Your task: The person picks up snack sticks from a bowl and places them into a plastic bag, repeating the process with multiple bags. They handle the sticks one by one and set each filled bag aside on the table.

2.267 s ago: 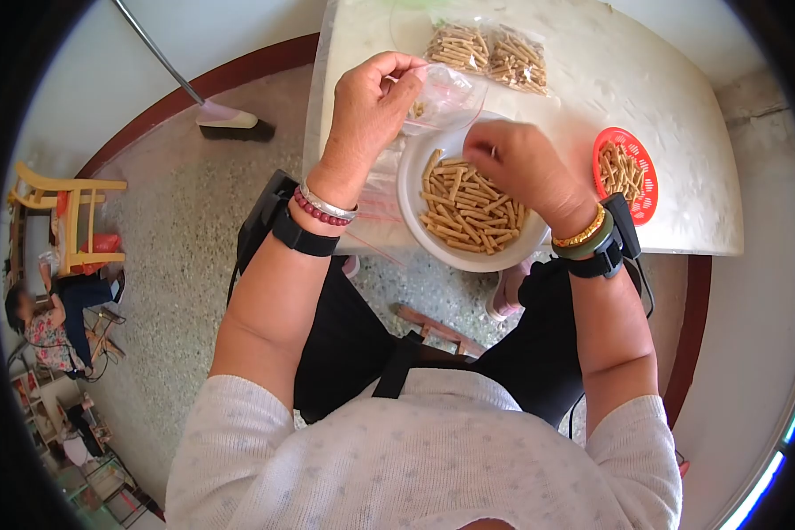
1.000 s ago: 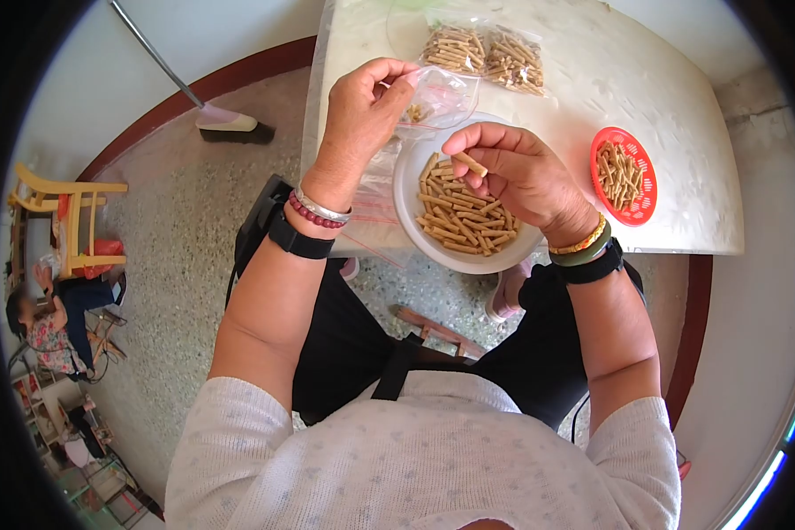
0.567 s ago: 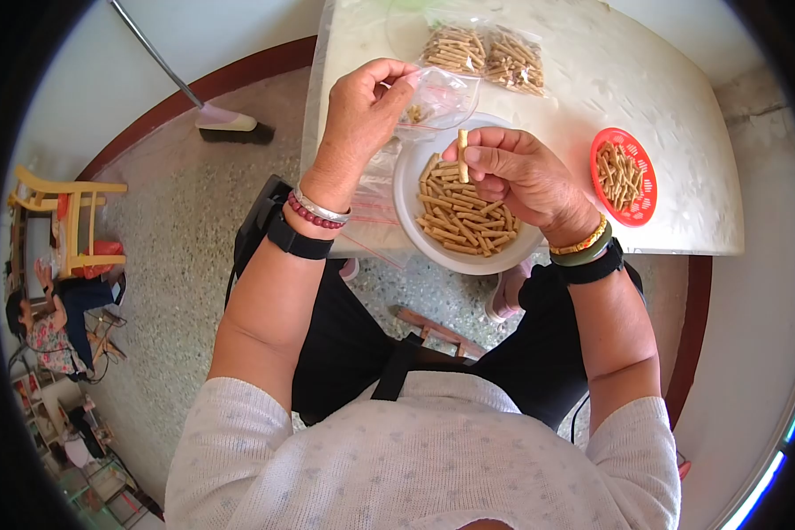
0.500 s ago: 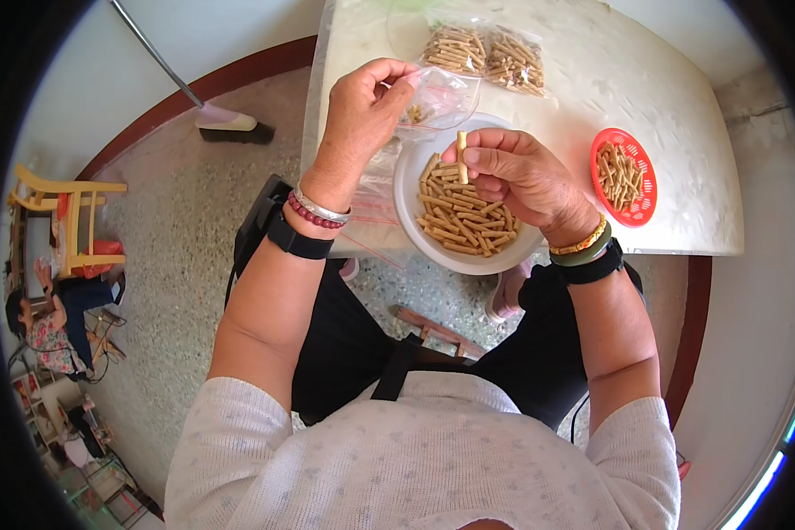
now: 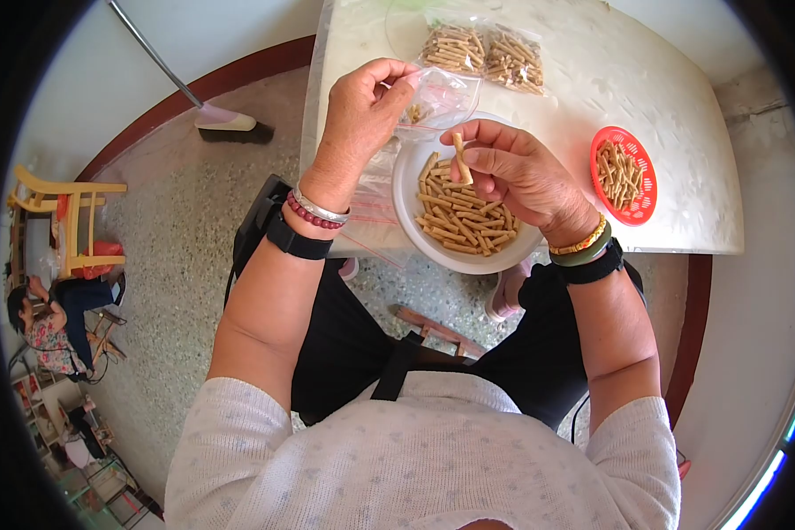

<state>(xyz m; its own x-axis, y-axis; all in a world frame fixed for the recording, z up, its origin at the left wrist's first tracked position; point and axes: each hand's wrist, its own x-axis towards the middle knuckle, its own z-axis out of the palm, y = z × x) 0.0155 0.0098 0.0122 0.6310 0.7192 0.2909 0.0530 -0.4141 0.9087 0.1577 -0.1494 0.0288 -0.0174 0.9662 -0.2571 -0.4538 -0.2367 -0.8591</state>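
My left hand (image 5: 375,102) pinches the edge of a clear plastic bag (image 5: 446,95) that has a few small tan pieces in it. Between the thumb and fingers of my right hand (image 5: 517,172) is a short tan stick (image 5: 461,159), tilted slightly, above a white bowl (image 5: 406,212). Many similar sticks (image 5: 468,221) lie in the bowl. Two filled clear bags of sticks (image 5: 453,49) (image 5: 514,62) rest behind it on the table. To the right stands a red basket (image 5: 649,190) holding more sticks.
The pale table (image 5: 680,106) has flat plastic bags (image 5: 371,208) at its left edge. A broom (image 5: 234,124) leans at the wall. Far left are a wooden chair (image 5: 88,186) and a seated person (image 5: 53,336). A wooden stool part (image 5: 437,331) shows between my legs.
The stick in my right hand has tilted, and the fingers have shifted slightly around it. My left hand and the bag look almost unchanged.
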